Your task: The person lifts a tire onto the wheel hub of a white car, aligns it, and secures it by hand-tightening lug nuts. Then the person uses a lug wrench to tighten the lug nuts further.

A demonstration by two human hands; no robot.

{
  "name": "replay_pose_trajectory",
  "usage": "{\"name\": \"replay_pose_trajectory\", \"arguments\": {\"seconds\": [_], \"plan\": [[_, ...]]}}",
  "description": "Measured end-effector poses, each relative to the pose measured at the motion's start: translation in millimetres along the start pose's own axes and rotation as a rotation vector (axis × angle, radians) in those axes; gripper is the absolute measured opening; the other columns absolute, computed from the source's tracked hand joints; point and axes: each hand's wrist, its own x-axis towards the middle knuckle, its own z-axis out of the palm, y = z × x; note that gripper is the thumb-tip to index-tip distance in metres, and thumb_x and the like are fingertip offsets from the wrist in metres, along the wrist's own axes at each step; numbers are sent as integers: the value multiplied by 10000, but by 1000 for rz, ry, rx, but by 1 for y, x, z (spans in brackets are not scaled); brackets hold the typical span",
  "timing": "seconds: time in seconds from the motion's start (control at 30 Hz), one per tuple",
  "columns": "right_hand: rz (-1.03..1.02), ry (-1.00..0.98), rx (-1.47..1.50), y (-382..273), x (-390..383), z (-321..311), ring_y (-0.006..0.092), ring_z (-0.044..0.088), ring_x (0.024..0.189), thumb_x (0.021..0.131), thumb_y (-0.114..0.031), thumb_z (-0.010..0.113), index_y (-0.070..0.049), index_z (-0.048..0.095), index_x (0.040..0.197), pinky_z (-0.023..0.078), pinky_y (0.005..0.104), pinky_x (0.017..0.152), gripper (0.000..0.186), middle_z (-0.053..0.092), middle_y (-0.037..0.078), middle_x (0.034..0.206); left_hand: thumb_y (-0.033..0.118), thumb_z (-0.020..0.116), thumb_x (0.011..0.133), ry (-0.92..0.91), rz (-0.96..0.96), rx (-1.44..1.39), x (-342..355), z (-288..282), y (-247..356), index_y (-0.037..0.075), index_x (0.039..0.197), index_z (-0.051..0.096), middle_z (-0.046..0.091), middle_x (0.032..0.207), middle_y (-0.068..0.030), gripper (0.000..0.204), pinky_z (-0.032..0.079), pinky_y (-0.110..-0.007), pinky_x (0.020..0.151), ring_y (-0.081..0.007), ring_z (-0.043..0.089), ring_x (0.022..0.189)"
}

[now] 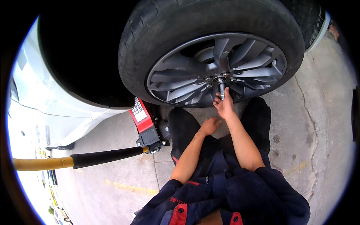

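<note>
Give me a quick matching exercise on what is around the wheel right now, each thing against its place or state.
1. right hand
2. left hand
3. floor jack
4. jack handle

A. red body, under the car beside the tyre
B. resting on the knee
C. on the socket tool at the wheel hub
D. yellow and black, reaching out to the left

Pairs: 1-C, 2-B, 3-A, 4-D

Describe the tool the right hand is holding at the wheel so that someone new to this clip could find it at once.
Start at the big grey alloy wheel on the white car. Near its hub, the right hand grips a short metal socket tool pointing up at the ring of lug nuts. It is the only loose shiny piece there, unlike the red floor jack left of the tyre.
</note>
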Motion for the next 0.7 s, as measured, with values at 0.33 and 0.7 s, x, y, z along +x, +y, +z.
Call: {"name": "replay_pose_trajectory", "arguments": {"seconds": [0.33,0.7], "plan": [[270,-398,304,9,29,-33,60,416,489,962,-447,448,-87,544,949,394,250,555,373,462,-35,622,282,545,894,85,119,16,-2,7,-3,57,1074,635,658,929,-204,302,479,-432,797,-377,624,887],[337,-321,343,7,38,-32,93,419,486,940,-392,497,-96,545,836,371,263,502,318,447,-8,584,257,506,897,52,109,3,-7,2,5,47,1076,613,629,1053,-204,296,440,-456,881,-397,577,984]]}}
